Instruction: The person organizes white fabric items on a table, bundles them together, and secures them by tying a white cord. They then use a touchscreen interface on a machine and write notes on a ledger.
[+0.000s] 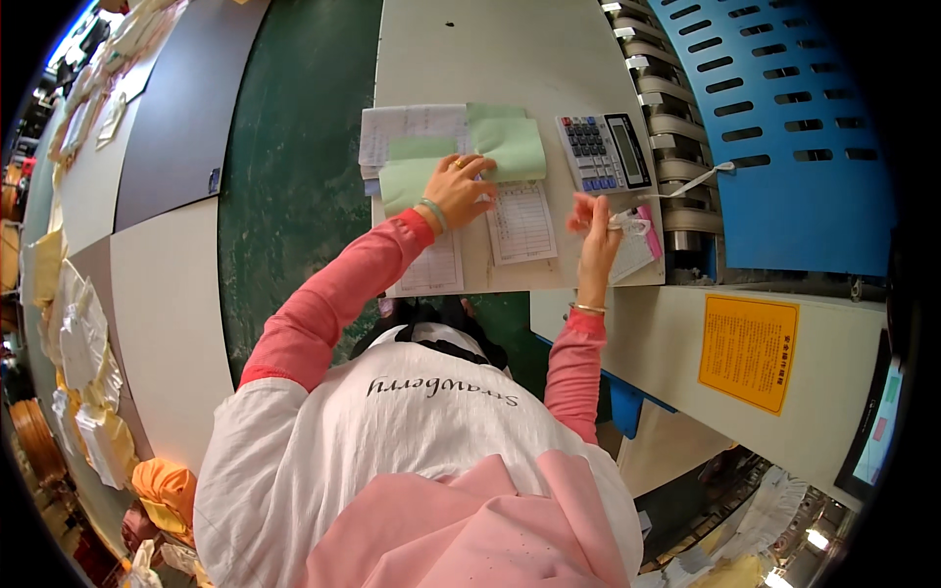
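Observation:
My left hand (459, 191), with a ring and a bracelet, rests on pale green sheets (515, 152) with its fingers bent and apart. Below them lie a white printed form (524, 230) and another lined form (431, 269). Handwritten white papers (407, 125) stick out at the back left. My right hand (592, 235) is raised near the table's right edge, its fingers curled together and slightly blurred. Something pale by those fingers is too small to name; a white cord (691, 181) runs toward it. Just beyond stands a grey calculator (610, 152).
A small white pad with a pink edge (649, 227) lies right of my right hand. Metal rollers (676, 122) and a slotted blue guard (784, 127) flank the white table (490, 59). An orange notice (748, 353) and a screen (875, 431) are at the right.

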`<state>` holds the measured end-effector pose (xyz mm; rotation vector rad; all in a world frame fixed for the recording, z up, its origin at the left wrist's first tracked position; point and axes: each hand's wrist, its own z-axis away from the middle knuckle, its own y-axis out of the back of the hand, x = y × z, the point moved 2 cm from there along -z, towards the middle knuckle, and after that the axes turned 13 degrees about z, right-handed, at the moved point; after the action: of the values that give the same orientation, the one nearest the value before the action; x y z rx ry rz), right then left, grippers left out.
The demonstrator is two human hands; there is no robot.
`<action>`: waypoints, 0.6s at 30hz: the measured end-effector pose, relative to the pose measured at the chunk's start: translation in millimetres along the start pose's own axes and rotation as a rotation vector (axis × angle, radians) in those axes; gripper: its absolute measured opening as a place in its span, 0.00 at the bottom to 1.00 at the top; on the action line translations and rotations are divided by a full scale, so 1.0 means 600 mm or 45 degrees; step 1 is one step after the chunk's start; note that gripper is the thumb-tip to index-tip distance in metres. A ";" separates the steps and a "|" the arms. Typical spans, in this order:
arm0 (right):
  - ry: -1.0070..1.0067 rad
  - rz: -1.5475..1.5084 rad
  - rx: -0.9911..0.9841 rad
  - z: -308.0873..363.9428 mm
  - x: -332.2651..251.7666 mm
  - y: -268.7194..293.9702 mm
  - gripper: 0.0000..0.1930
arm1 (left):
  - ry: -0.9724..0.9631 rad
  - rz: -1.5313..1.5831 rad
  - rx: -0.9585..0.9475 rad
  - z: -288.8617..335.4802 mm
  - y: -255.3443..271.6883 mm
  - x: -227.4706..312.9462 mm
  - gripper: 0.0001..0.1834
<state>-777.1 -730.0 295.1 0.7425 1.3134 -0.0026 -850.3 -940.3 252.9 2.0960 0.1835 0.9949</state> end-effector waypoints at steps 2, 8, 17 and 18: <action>0.383 -0.162 0.095 -0.021 -0.011 -0.026 0.26 | 0.043 -0.005 -0.039 0.000 -0.005 0.004 0.07; 0.052 -0.194 -0.352 -0.034 -0.016 -0.085 0.22 | 0.071 0.009 -0.040 0.002 -0.003 0.004 0.07; 0.332 -0.347 -0.229 -0.059 0.026 -0.133 0.08 | 0.109 0.016 -0.049 0.002 -0.006 0.005 0.07; 0.443 -0.115 -0.093 -0.060 0.033 -0.134 0.09 | 0.108 0.018 -0.051 0.002 -0.006 0.006 0.07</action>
<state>-835.1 -766.6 236.5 0.6385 1.6687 0.1061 -846.3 -937.0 252.3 2.0233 0.1903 1.0880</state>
